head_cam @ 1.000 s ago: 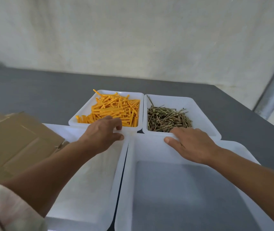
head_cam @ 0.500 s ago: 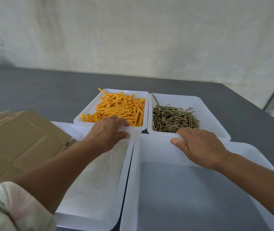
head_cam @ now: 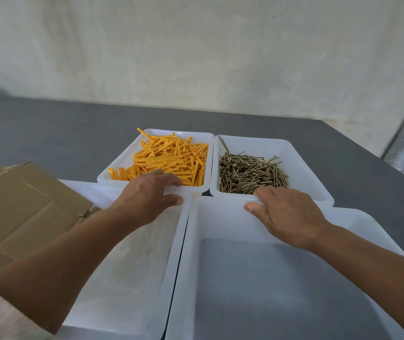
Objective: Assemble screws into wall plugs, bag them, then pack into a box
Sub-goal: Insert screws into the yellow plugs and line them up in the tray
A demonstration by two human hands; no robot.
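On the grey table [head_cam: 48, 133]: wall plugs [head_cam: 171, 160] are lying heaped in the plug tray [head_cam: 122, 159], screws [head_cam: 250, 173] in the screw tray [head_cam: 301, 173] alongside.
Left hand [head_cam: 146, 200]: pinching the plug tray's near rim, fingers over, thumb below.
Right hand [head_cam: 286, 214]: gripping the screw tray's near rim likewise.
Handling: plugs probably light, slightly springy; screws stiff, sharp-tipped, likely best taken by the head.

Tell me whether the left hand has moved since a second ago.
No. The left hand stays on the near rim of the wall-plug tray.
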